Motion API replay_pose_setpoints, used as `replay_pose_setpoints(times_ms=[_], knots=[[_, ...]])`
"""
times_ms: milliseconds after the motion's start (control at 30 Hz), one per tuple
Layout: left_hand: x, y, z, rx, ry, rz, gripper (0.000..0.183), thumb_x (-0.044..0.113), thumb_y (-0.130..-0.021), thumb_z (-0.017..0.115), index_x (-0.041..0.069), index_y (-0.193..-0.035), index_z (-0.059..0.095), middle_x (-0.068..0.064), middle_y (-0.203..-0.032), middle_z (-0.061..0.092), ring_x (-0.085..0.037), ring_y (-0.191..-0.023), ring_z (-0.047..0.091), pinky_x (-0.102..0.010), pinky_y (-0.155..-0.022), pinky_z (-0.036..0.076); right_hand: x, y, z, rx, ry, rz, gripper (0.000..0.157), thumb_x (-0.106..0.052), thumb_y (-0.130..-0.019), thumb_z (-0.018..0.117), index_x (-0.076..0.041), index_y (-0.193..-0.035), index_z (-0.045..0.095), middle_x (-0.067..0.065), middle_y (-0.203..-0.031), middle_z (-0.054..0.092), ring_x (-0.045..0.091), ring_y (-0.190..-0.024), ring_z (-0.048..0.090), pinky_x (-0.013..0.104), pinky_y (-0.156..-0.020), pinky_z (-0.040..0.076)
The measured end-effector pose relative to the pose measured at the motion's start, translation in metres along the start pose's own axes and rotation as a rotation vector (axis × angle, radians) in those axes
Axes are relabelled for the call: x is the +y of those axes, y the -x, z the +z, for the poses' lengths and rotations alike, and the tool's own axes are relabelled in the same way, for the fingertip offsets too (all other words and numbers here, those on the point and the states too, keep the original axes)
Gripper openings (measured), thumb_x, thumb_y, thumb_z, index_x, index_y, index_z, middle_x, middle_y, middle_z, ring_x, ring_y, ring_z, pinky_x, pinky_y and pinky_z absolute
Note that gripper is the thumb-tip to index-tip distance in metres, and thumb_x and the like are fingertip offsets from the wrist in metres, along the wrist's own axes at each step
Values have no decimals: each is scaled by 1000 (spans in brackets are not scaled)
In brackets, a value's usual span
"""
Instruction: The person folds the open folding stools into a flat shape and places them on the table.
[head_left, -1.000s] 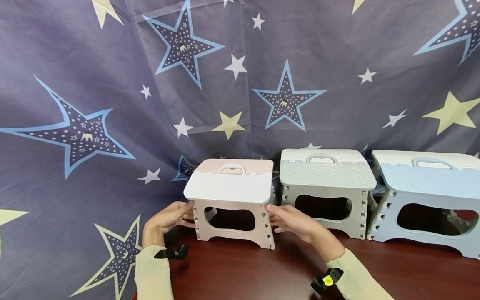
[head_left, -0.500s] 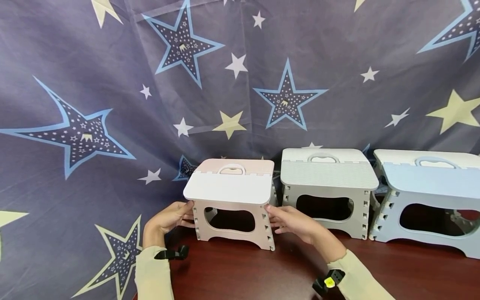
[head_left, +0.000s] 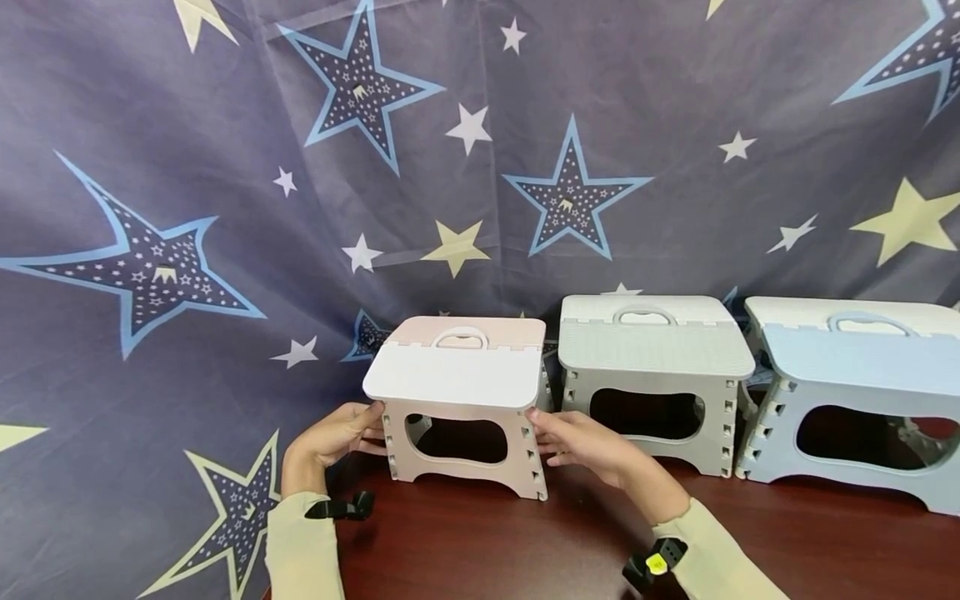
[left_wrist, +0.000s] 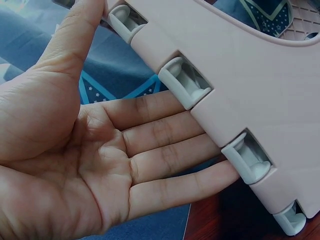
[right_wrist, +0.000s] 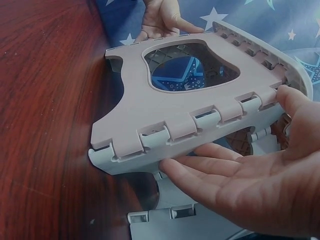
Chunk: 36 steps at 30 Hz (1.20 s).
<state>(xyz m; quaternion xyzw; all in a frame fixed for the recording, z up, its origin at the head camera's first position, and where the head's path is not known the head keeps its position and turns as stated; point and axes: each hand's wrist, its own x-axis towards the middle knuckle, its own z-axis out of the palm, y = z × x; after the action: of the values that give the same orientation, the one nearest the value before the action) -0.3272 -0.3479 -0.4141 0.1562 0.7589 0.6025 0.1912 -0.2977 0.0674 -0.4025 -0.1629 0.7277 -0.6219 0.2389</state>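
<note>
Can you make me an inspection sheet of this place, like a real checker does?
Surface: dark red table, a bit shiny.
Job's things: pink stool, upright on the table, between two hands.
Clutter: green stool and blue stool, side by side to the pink one's right.
Hands: left hand touches the pink stool's left side; right hand its right side.
Cables: nothing seen.
Surroundings: starry cloth behind the stools.

Blue stool point(head_left: 885, 362) cut off (head view, right edge); fingertips of left hand point(left_wrist: 107, 160) hidden behind pink stool point(left_wrist: 250, 75).
</note>
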Motion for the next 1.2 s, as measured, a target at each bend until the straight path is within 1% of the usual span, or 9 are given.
replay_pose_setpoints(times_ms=[133, 267, 333, 533, 867, 967, 1133, 1200], knots=[[4, -3, -1, -3, -11, 4, 66, 48, -107, 45, -12, -129, 60, 2, -109, 77, -15, -104, 73, -45, -91, 60, -1, 0, -1, 14, -1, 1, 72, -48, -105, 49, 15, -141, 44, 31, -138, 58, 42, -131, 57, 51, -107, 50], [6, -5, -2, -14, -14, 9, 59, 49, -107, 44, -3, -125, 66, 2, -109, 77, -16, -104, 73, -44, -90, 61, -2, 1, -3, 18, 0, 0, 71, -47, -106, 49, 14, -141, 44, 30, -138, 58, 42, -131, 57, 52, -107, 50], [8, -6, -1, -18, -12, 12, 57, 49, -107, 44, 0, -124, 67, 2, -110, 77, -16, -104, 73, -43, -91, 60, -3, 1, -4, 19, -1, -2, 70, -47, -106, 49, 13, -141, 45, 30, -138, 59, 41, -131, 57, 51, -108, 49], [8, -6, -1, -17, -10, 17, 61, 49, -107, 43, -4, -126, 65, 2, -110, 76, -15, -105, 72, -43, -91, 60, -5, 2, -5, 14, -1, -9, 68, -46, -106, 49, 13, -140, 46, 30, -138, 58, 41, -132, 56, 52, -109, 49], [-1, -1, -2, 3, -3, 10, 55, 48, -108, 41, 2, -123, 66, 4, -109, 77, -14, -104, 73, -41, -90, 61, -2, -1, 0, 15, -7, -5, 71, -45, -106, 49, 15, -144, 40, 33, -141, 54, 44, -134, 54, 52, -108, 49], [-2, -1, -1, 3, 1, 15, 57, 49, -107, 42, 0, -124, 66, 3, -109, 77, -14, -104, 73, -42, -90, 61, 0, -2, 1, 14, -11, -5, 71, -45, -106, 48, 15, -144, 40, 33, -141, 54, 44, -134, 54, 53, -108, 49], [0, -1, 1, 7, 0, 18, 68, 51, -106, 43, -11, -129, 60, 2, -109, 77, -14, -103, 73, -41, -89, 61, 3, -3, 1, 7, -20, -14, 71, -45, -106, 47, 14, -145, 39, 32, -141, 54, 45, -135, 52, 53, -108, 49], [-1, -2, 1, 9, 0, 18, 70, 51, -106, 43, -13, -129, 59, 3, -108, 77, -14, -103, 73, -40, -89, 61, 4, -3, 1, 4, -24, -16, 71, -45, -106, 47, 14, -145, 39, 32, -141, 54, 45, -135, 51, 53, -109, 48]])
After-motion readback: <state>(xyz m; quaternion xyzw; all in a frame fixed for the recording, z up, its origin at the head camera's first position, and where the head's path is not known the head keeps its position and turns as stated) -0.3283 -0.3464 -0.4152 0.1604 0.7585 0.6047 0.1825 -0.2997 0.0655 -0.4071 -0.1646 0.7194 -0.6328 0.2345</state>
